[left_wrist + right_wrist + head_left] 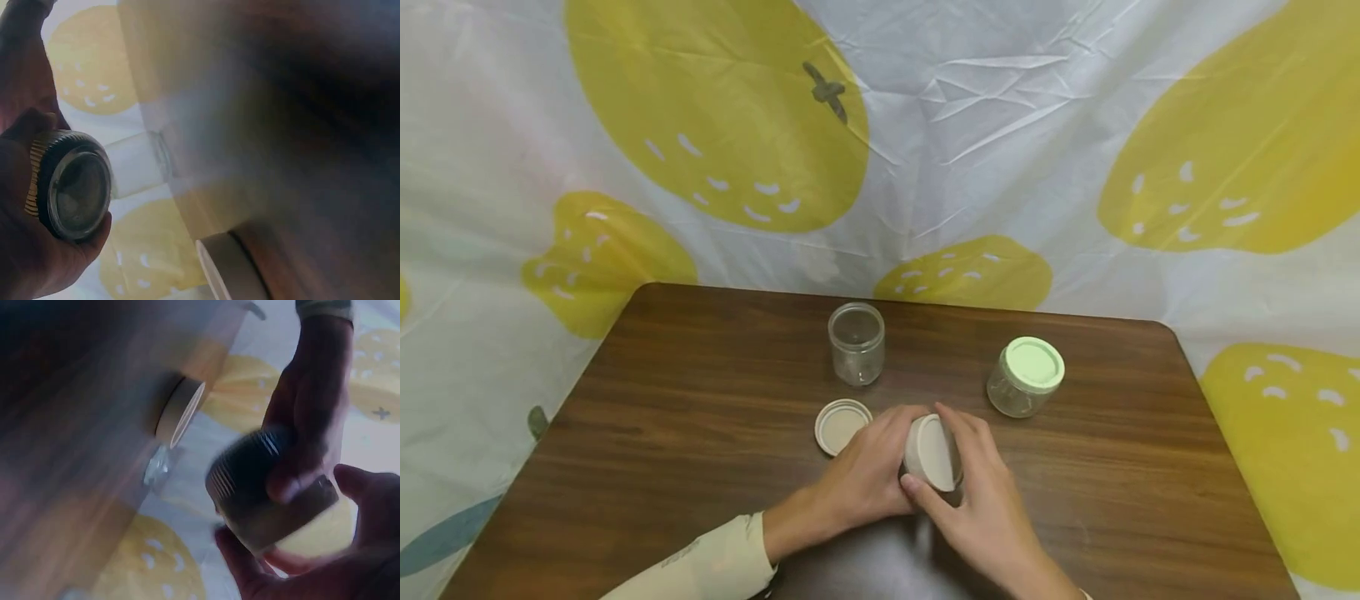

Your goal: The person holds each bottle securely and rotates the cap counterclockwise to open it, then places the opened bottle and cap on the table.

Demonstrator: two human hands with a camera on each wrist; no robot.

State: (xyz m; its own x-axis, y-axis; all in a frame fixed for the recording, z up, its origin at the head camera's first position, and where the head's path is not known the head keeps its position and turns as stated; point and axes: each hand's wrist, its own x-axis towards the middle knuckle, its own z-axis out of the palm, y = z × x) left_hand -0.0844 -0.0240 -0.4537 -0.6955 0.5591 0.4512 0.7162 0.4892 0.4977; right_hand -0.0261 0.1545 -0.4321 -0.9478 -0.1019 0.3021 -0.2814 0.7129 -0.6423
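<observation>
Both hands hold a ribbed jar (78,194) with a beige lid (936,454), clear of the tabletop and tilted. My left hand (868,467) grips the jar's body from the left. From the right, my right hand (988,500) has its thumb and fingers curled round the lid's rim. The jar's base faces the left wrist camera; in the head view most of the body is hidden behind the hands. Just beyond the left hand a loose beige lid (841,427) lies on the table.
A clear jar without a lid (857,346) stands toward the table's back edge. To the right is another clear jar (1017,396), capped with a pale green lid (1034,364). Behind the brown wooden table (700,433) hangs a white cloth (985,150) printed with yellow fruit.
</observation>
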